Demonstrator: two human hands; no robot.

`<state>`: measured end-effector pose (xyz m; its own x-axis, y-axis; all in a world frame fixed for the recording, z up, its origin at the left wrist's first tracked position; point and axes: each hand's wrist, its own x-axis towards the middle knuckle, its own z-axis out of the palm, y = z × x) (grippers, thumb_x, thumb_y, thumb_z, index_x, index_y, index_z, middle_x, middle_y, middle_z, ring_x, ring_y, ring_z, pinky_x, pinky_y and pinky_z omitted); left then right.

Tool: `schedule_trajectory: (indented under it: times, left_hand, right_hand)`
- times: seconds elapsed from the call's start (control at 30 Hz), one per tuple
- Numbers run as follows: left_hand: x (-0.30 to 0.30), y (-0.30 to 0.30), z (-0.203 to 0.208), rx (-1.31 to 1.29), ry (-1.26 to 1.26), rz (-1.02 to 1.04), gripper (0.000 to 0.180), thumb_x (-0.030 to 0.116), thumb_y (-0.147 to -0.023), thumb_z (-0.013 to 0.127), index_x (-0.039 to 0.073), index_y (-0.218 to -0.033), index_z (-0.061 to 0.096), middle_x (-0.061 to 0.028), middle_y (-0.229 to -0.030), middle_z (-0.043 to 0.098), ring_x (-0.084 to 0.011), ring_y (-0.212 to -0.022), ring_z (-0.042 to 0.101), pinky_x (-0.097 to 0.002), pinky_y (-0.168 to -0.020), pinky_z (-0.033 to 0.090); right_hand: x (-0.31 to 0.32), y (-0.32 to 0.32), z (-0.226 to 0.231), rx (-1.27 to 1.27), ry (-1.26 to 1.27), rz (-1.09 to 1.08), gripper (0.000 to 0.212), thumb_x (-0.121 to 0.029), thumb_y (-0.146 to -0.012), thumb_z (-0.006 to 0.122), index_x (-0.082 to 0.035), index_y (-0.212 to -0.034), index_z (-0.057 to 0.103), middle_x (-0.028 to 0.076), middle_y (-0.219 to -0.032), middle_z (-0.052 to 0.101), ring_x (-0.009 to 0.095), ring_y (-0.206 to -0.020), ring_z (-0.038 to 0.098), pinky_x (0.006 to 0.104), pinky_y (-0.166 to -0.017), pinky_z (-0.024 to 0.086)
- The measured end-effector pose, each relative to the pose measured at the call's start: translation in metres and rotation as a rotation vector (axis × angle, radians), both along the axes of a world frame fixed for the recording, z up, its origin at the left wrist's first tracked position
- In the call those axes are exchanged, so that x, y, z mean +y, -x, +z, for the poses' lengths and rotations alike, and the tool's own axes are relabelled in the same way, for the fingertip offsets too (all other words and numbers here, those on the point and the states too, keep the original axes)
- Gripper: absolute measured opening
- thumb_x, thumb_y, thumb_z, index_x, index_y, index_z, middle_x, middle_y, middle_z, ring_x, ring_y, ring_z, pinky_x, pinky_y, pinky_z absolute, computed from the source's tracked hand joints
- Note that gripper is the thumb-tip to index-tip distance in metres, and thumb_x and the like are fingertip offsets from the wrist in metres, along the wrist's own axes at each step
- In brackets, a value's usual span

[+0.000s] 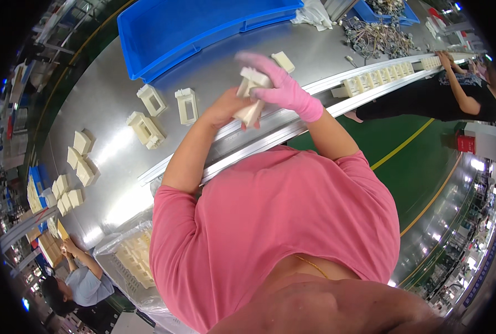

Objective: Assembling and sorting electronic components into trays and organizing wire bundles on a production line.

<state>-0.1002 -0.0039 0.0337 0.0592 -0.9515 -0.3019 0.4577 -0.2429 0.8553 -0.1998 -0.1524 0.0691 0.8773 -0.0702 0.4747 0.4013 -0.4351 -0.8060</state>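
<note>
Over the metal table's front edge, I hold a cream plastic housing (250, 113) up in front of me. My bare left hand (225, 107) is closed round its left side and lower part. My right hand (284, 92), in a pink glove, curls over the upper right of the housing, thumb against it; its fingertips are blurred. Left of my hands, a rectangular cream frame (187, 106) lies on the table, with another frame (151, 100) and a deeper housing (145, 130) beyond it. A small cream block (283, 62) rests behind my right hand.
A large blue bin (203, 47) stands at the back. Metal rails (337, 94) along the front edge carry a row of cream housings (378, 78). Wired parts (378, 39) are heaped back right, cream pieces (81, 158) lie far left. Co-workers sit at both sides.
</note>
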Motion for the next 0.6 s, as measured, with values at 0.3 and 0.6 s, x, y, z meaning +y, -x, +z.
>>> schedule_trajectory:
  times: [0.3, 0.6]
  left_hand:
    - [0.031, -0.091, -0.048, -1.708, -0.172, 0.184, 0.047, 0.012, -0.072, 0.059, 0.003, -0.115, 0.044, -0.0164, -0.114, 0.047, -0.0344, -0.109, 0.040, -0.0398, -0.093, 0.032]
    - [0.038, -0.124, -0.089, -1.522, -0.625, -0.107, 0.029, 0.009, -0.061, 0.062, 0.001, -0.088, 0.055, -0.0213, -0.085, 0.059, -0.0362, -0.085, 0.056, -0.0412, -0.073, 0.043]
  right_hand:
    - [-0.053, 0.068, 0.013, 0.854, 0.403, -0.405, 0.052, -0.047, -0.070, 0.055, -0.002, -0.096, 0.055, 0.018, -0.088, 0.058, 0.033, -0.087, 0.055, 0.0389, -0.075, 0.042]
    - [-0.071, 0.061, -0.004, 0.956, 0.952, -0.770, 0.029, -0.021, -0.068, 0.058, -0.010, -0.094, 0.059, 0.008, -0.096, 0.055, 0.023, -0.096, 0.050, 0.0381, -0.078, 0.037]
